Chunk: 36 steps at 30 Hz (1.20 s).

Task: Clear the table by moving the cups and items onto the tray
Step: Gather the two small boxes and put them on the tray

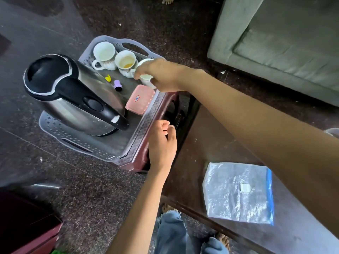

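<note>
Floor [45, 171]: dark speckled stone, filling the left side of the frame.
Tray [53, 125]: grey plastic with a perforated rim and cut-out handles. It sits on a maroon stool [135, 162], left of centre.
Kettle [73, 92]: steel body with a black lid and handle, standing on the tray's left half.
Far cup [104, 52]: white with a handle, upright at the tray's upper corner.
Yellow piece [108, 78] and purple piece [117, 85]: small items on the tray floor between the kettle and the cups. They are too small to identify.
Middle cup [126, 60]: white, touching the far cup on its right, with a little amber liquid in the bottom.
Pink box [140, 99]: lidded, with a small label on top. It lies on the tray just right of the kettle's handle.
Held cup [146, 78]: white and mostly hidden by the hand, at the tray's right edge just beside the middle cup. Whether its base touches the tray cannot be told.
Left hand [161, 142]: comes up from bottom centre to just beside the tray's right rim. Its grip is clenched in a loose fist, with nothing seen inside.
Right hand [163, 74]: reaches in from the frame's right edge, its grip grasping the held cup from above.
Jeans [172, 233]: blue, at bottom centre.
Worktop [198, 147]: dark brown, at lower right beside the stool.
Plastic bag [238, 193]: clear, with a blue strip and a white label, lying flat on the worktop.
Sofa [284, 43]: grey-green, at upper right.
</note>
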Motion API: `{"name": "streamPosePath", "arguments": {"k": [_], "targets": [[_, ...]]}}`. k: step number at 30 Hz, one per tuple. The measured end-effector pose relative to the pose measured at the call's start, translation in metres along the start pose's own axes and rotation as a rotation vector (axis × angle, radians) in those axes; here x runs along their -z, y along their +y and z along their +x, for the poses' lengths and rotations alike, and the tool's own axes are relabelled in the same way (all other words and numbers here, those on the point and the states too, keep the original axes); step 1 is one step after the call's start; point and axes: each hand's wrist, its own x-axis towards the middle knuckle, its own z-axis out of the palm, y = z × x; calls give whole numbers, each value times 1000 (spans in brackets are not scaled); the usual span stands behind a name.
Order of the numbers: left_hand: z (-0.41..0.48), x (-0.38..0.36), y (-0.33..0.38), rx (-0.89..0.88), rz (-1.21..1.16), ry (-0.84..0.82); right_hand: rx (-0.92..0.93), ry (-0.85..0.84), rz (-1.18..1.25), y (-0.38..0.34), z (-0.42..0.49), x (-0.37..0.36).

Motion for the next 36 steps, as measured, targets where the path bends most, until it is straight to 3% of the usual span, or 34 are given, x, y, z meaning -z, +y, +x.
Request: {"name": "streamPosePath", "arguments": {"k": [7,14,22,29,33,36], "targets": [[-36,-48,34,-112,13,-12,-97,311,69,14,-145,25],[-102,-129,71,-178,-21,-165,-492,517,152,47,-319,7],[-198,-218,100,-234,64,-349,-1039,893,220,43,-500,-31],[-263,-270,107,-247,151,-474,-1367,939,13,31,-611,-78],[-290,-290,102,-299,181,-516,-1712,948,-109,34,-668,-100],[-304,-298,97,-304,200,-544,-1943,898,-59,40,-699,-109]]}}
